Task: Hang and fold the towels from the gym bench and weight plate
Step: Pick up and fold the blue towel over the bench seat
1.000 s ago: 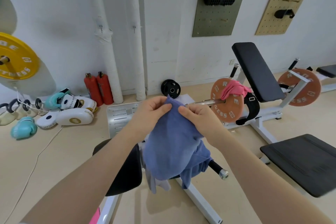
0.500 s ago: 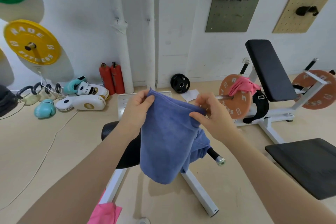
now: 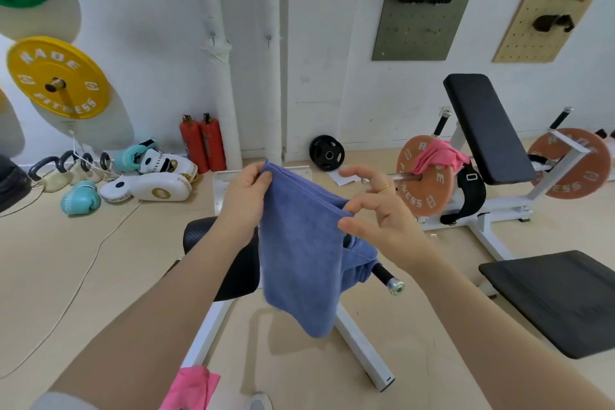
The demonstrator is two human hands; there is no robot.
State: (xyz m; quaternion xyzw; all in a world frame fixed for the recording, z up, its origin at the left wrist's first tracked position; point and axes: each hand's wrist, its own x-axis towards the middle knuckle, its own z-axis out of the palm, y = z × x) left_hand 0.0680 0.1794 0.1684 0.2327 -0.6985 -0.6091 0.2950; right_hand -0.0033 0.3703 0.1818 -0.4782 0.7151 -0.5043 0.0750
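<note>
A: Now, hands. What is each one doing?

B: Left hand (image 3: 244, 191) is pinching the top left corner of the blue towel (image 3: 299, 253), fingers curled onto the cloth. Right hand (image 3: 376, 210) is pinching the top edge at the other end between thumb and forefinger, other fingers fanning out loose. A ring is showing on one finger.

A: And the towel itself?

B: Hanging in the air between both hands, doubled over, lower end dangling in front of the near bench (image 3: 233, 263). Part of it is bunching near the black bar (image 3: 386, 276) with the metal cap.

A: Other towels?

B: Pink towel (image 3: 439, 156) is lying draped over the orange weight plate (image 3: 427, 181), beside the incline bench (image 3: 486, 126). More pink cloth (image 3: 193, 388) is showing at the bottom edge, by the white frame. Cannot tell what that one is resting on.
</note>
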